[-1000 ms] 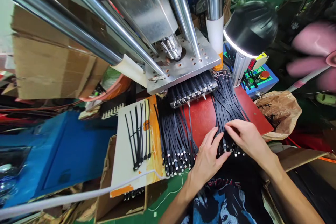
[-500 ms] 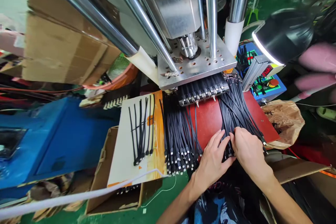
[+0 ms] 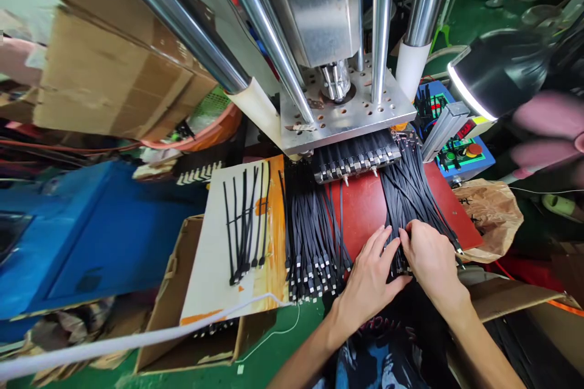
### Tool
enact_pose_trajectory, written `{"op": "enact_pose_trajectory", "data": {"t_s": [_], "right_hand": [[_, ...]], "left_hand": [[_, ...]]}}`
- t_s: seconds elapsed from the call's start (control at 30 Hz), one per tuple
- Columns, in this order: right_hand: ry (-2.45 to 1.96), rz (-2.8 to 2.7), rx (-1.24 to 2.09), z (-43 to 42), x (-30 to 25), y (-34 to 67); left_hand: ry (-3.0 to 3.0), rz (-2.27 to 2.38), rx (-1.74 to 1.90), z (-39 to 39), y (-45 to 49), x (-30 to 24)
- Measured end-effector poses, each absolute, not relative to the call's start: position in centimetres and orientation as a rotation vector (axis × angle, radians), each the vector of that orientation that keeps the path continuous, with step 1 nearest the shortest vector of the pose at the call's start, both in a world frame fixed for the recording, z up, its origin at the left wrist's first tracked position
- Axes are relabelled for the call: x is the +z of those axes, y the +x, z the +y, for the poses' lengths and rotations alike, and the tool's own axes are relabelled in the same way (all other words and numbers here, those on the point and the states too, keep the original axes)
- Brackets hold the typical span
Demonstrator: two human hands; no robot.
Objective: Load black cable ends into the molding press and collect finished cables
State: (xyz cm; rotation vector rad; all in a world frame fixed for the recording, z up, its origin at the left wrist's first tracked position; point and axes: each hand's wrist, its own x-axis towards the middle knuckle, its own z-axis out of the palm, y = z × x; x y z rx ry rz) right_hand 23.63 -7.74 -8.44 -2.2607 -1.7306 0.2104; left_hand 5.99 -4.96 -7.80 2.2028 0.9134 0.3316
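Observation:
A bundle of flat black cables [image 3: 404,185] hangs over the right side of the red work board [image 3: 364,203]. Its lower ends lie between my two hands. Against the bundle's left edge is my left hand [image 3: 371,270], fingers stretched and thumb apart, with cable ends showing in the gap. My right hand [image 3: 431,258] has its fingers curled on the cables from the right side; the fingertips are partly hidden. A second cable bundle [image 3: 310,225], with bright metal plugs at its lower ends, lies left of my left hand.
A press plate [image 3: 347,118] stands over a black fixture [image 3: 358,161] holding a row of plugs. Loose cables lie on a white board [image 3: 212,231] at left. A control box [image 3: 477,164], a lamp [image 3: 502,67], a brown paper bag [image 3: 495,219] and a pink fan [image 3: 552,115] are at right.
The view has shifted slightly. My hands stay at the right cable bundle, with the right hand's fingers moved only a little.

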Motion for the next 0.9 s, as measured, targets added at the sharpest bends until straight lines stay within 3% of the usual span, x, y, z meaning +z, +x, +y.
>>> {"op": "enact_pose_trajectory", "data": {"t_s": [0.2, 0.4, 0.63, 0.73, 0.9], "right_hand": [[-2.22, -1.545, 0.534, -6.8, -7.8, 24.4], [-1.712, -1.279, 0.898, -7.3, -3.5, 26.1], [-1.514, -1.117, 0.744, -10.9, 1.8, 27.0], [-1.565, -1.03, 0.682, -10.4, 1.1, 27.0], [-1.725, -1.049, 0.781, -7.5, -4.6, 26.8]], "left_hand": [[2.217, 0.906, 0.271, -4.8, 5.8, -7.9], [2.227, 0.856, 0.272, -4.5, 5.3, -8.1], [2.219, 0.882, 0.214, -4.2, 5.3, -7.7], [2.216, 0.888, 0.219, -4.3, 5.3, -7.6], [2.209, 0.896, 0.219, -4.4, 5.2, -8.0]]}}
